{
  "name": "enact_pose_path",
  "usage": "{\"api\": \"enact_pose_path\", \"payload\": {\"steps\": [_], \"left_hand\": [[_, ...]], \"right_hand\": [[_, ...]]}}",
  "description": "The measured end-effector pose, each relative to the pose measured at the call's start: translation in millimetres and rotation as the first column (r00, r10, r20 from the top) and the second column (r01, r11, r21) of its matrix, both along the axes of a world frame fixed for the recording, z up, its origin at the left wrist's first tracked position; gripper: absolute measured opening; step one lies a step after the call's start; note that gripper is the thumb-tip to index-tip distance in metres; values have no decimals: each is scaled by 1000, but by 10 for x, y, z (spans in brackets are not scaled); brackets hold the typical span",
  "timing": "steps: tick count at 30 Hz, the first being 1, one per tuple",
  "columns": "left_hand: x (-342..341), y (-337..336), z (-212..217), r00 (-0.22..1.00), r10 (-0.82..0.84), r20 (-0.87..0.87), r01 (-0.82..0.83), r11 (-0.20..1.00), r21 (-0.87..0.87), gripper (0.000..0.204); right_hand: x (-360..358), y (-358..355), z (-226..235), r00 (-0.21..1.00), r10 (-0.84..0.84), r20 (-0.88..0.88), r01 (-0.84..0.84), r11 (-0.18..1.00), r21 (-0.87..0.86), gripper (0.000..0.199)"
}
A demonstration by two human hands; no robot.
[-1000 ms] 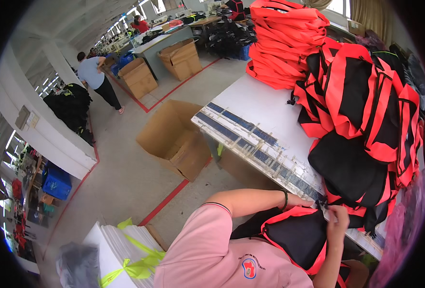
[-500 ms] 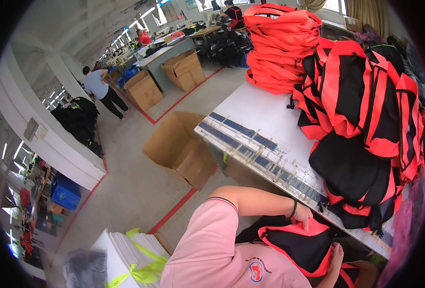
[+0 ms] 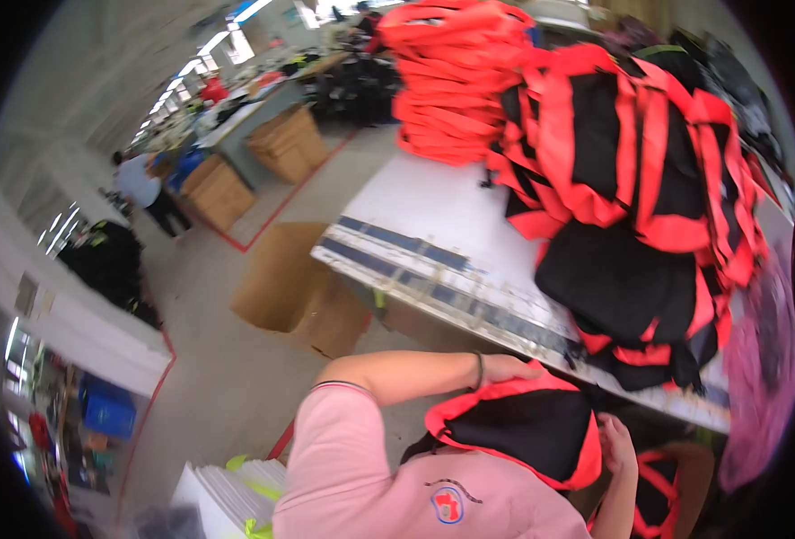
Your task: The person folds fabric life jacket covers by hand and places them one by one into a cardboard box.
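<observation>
In front of my body is a black bag with a wide red-orange border, held up close to my pink shirt. My left hand grips its upper edge, the fingers partly hidden by the fabric. At the bag's right side my right hand holds the red-orange edge with curled fingers. Beyond it, on the white table, lies a heap of black and red-orange bags. A tall stack of red-orange bags stands to the left of that heap.
The table's near edge runs just past my hands. An open cardboard box stands on the floor to the left. White sheets with yellow-green ties are stacked at lower left. Pink plastic hangs at right. A person stands farther off.
My view has swung, shifting the surroundings leftward. The bag is lifted and spread flatter between my hands. My left hand has moved along its upper edge.
</observation>
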State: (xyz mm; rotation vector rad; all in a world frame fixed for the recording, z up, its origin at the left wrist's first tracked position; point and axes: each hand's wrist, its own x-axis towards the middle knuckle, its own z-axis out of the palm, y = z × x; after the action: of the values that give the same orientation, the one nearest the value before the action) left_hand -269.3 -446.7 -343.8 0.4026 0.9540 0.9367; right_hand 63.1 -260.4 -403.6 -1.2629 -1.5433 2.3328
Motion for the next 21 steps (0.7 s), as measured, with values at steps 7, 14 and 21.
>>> {"api": "enact_pose_path", "payload": {"steps": [7, 14, 21], "left_hand": [[-274, -215, 657, 999, -47, 20, 45, 997, 67, 37], [-495, -288, 489, 958, -224, -179, 242, 967, 83, 35], [-594, -464, 351, 982, -189, -20, 190, 973, 133, 43]], "right_hand": [[-350, -102, 227, 965, -263, -9, 244, 906, -347, 28], [-404, -2, 355, 936, 12, -352, -165, 898, -408, 70], [-471, 216, 651, 857, 253, -449, -373, 906, -202, 30]]}}
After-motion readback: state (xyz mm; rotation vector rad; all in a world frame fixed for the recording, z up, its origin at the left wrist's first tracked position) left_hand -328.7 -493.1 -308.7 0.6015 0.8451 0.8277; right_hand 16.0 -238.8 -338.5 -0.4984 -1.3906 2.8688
